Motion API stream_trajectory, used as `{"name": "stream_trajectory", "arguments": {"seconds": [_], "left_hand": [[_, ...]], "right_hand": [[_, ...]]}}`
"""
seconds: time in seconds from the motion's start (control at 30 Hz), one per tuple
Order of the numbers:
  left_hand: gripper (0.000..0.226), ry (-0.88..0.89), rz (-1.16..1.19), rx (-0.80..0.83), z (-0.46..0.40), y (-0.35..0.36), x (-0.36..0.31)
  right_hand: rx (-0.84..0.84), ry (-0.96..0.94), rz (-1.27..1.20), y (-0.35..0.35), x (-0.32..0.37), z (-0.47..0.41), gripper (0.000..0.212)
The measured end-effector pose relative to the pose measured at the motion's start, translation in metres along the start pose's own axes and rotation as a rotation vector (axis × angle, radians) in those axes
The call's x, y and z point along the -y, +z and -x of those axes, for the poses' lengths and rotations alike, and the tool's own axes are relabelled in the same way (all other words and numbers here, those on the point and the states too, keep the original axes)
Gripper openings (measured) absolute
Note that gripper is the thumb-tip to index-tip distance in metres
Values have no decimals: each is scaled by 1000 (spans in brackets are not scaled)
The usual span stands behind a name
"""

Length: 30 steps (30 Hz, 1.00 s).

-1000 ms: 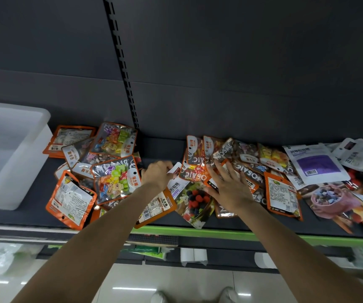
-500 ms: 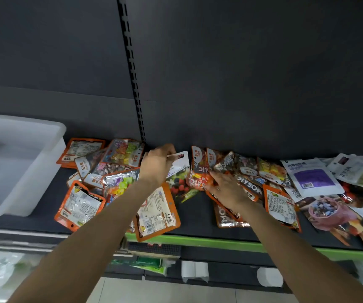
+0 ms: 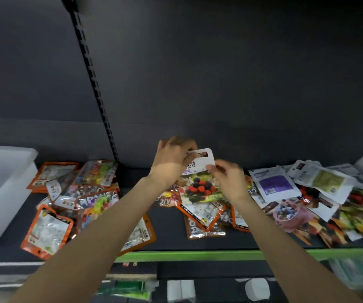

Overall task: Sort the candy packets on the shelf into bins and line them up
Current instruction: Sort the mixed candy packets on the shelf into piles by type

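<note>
A white candy packet with red and dark berries (image 3: 199,184) is lifted upright above the shelf's middle. My left hand (image 3: 173,159) grips its top left corner. My right hand (image 3: 228,179), blurred, pinches its right edge near the top. Several orange-edged packets (image 3: 47,228) lie scattered on the left of the dark shelf (image 3: 167,232), and more orange ones (image 3: 202,215) lie below the raised packet. A white translucent bin (image 3: 3,193) stands at the far left.
A heap of other packets, one white with a purple panel (image 3: 274,184), fills the shelf's right side. A green strip (image 3: 198,254) runs along the shelf's front edge. A slotted upright (image 3: 93,84) rises on the dark back wall.
My left hand has lifted the berry packet off the pile and raised it upright. My right hand left the orange packets and came up to its right edge. The view tilted upward.
</note>
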State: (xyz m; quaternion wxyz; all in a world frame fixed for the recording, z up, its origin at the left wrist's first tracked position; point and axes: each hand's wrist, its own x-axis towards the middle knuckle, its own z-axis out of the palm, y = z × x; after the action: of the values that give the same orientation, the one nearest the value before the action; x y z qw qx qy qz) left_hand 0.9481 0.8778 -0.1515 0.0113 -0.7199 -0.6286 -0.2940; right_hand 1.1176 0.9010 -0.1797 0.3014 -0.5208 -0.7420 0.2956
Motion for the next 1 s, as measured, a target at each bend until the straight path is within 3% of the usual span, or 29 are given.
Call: {"name": "stream_trajectory", "arguments": {"seconds": [0.13, 0.37, 0.5, 0.57, 0.63, 0.7, 0.73, 0.8, 0.9, 1.0], "left_hand": [[44, -157, 83, 55, -14, 49, -52], [69, -207, -7, 515, -27, 161, -112], [98, -217, -115, 705, -27, 199, -123], [107, -201, -216, 805, -24, 205, -123], [109, -227, -236, 844, -20, 209, -120], [108, -250, -251, 853, -17, 213, -117], [107, -262, -260, 852, -16, 213, -117], [105, -267, -289, 838, -15, 208, -118], [102, -293, -286, 803, -8, 211, -107], [118, -334, -337, 735, 2, 215, -82]], "right_hand": [[-96, 126, -57, -52, -55, 8, 22], [-267, 324, 82, -146, -166, -11, 29], [-347, 340, 121, -175, -208, -27, 80], [-271, 289, 519, -173, -217, -25, 94], [-81, 92, 835, -156, -218, -21, 83], [171, -40, 819, -134, -215, -17, 59], [282, -58, 833, -124, -215, -15, 56], [420, -62, 942, -113, -222, -13, 73], [457, -70, 1030, -119, -233, -15, 88], [463, -47, 1040, -126, -235, -15, 88]]}}
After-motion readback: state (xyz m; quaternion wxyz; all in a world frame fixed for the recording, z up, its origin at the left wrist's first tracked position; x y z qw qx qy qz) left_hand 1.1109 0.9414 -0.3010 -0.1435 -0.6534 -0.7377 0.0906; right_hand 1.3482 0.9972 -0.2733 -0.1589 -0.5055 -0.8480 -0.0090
